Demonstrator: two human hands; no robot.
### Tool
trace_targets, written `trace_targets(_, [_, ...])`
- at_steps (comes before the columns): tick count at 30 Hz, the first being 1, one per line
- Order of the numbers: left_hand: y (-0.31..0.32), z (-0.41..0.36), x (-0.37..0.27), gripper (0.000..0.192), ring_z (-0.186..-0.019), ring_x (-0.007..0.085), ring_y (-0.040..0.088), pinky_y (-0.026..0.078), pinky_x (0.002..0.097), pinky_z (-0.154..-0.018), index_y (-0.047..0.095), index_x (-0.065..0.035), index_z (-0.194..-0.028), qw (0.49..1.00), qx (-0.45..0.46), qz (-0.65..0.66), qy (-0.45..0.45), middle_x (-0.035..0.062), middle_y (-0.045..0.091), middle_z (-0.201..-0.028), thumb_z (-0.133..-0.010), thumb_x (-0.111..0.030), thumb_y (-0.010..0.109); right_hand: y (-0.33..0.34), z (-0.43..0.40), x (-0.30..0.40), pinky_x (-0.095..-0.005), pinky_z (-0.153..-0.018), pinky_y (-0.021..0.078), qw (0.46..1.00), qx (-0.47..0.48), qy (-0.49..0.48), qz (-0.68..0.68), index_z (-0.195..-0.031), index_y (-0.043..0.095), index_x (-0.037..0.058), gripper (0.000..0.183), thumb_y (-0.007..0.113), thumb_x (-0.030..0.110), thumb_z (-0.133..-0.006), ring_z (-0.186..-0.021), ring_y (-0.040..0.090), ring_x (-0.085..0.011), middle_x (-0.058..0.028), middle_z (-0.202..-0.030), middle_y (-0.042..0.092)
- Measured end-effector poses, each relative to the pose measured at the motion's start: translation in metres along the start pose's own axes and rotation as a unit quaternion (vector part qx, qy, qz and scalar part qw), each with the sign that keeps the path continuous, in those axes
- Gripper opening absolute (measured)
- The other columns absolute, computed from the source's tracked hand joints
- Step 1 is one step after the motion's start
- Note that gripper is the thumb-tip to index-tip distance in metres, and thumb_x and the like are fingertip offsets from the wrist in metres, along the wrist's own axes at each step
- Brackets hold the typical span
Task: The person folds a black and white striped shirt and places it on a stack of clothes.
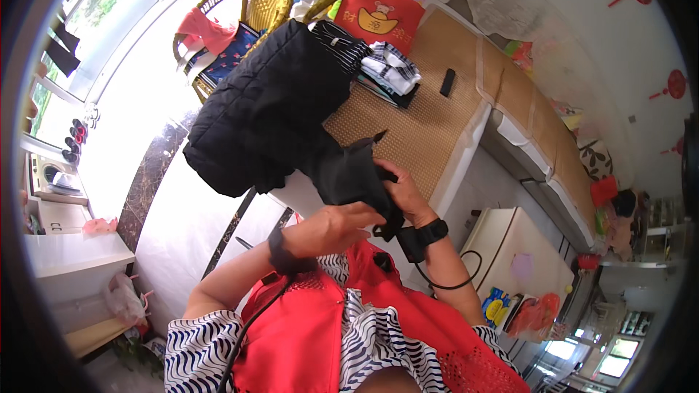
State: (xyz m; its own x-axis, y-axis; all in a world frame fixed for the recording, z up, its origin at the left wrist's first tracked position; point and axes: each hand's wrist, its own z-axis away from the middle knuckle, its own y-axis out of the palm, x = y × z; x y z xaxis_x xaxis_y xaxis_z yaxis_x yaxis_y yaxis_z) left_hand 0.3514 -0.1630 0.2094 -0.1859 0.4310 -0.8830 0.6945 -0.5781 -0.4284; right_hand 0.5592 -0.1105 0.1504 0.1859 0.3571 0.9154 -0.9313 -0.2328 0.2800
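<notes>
A black quilted garment [267, 103] lies heaped over the front of the mat-covered seat, its bulk reaching out to the left. A smoother black cloth section [349, 174] of it stretches toward my body. My right hand [407, 194] grips the near right edge of this section, fingers curled behind the fabric. My left hand [333, 226] is at its lower edge, fingertips on the cloth close to the right hand; its grip is partly hidden. Both wrists wear dark bands, and a cable runs from each.
A woven mat [415, 125] covers the seat, which holds folded clothes [390, 68], a striped garment [341, 46], a red cushion [379, 13] and a black remote-like object [448, 82]. Wicker chairs [273, 0] stand behind, one with clothes on it. A white cabinet [524, 262] is at the right.
</notes>
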Motion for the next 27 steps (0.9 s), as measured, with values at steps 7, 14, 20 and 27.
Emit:
trace_targets(7, [-0.003, 0.008, 0.001, 0.015, -0.074, 0.0206, 0.067, 0.052, 0.0283, -0.064, 0.064, 0.0020, -0.097, 0.980, -0.169, -0.015, -0.101, 0.0125, 0.067, -0.084, -0.083, -0.001, 0.061, -0.027, 0.084, 0.035, -0.0330, -0.081, 0.0466, 0.905, 0.092, -0.142, 0.391, -0.092, 0.070, 0.0080, 0.044, 0.042, -0.011, -0.063, -0.081, 0.060, -0.0303, -0.0168, -0.091, 0.064])
trace_targets(14, [0.025, -0.024, -0.002, 0.018, -0.087, 0.0255, 0.065, 0.050, 0.0313, -0.072, 0.064, 0.0008, -0.098, 0.989, -0.127, -0.050, -0.055, 0.0136, 0.065, -0.093, -0.082, -0.007, 0.065, -0.034, 0.160, 0.070, -0.0388, -0.074, 0.0439, 0.835, 0.052, -0.153, 0.526, -0.081, 0.070, 0.0107, 0.039, 0.047, -0.010, -0.057, -0.086, 0.052, -0.0366, -0.0168, -0.071, 0.050])
trace_targets(20, [0.058, -0.064, -0.005, 0.036, -0.101, 0.0322, 0.059, 0.049, 0.0379, -0.085, 0.060, -0.0008, -0.111, 0.994, -0.048, -0.040, 0.086, 0.0153, 0.060, -0.113, -0.077, -0.010, 0.070, -0.020, 0.201, 0.105, -0.0407, -0.094, 0.0401, 0.840, -0.001, -0.176, 0.514, -0.080, 0.069, 0.0089, 0.039, 0.047, -0.009, -0.054, -0.103, 0.050, -0.0419, -0.0199, -0.086, 0.058])
trace_targets(27, [0.043, -0.071, 0.000, 0.042, -0.093, 0.0330, 0.063, 0.050, 0.0370, -0.083, 0.061, 0.0044, -0.106, 0.990, 0.137, 0.027, 0.015, 0.0188, 0.065, -0.097, -0.081, -0.028, 0.069, -0.006, 0.217, 0.115, -0.0318, -0.084, 0.0453, 0.849, -0.180, -0.231, 0.441, -0.076, 0.071, 0.0048, 0.031, 0.053, -0.007, -0.054, -0.096, 0.059, -0.0305, -0.0130, -0.091, 0.065])
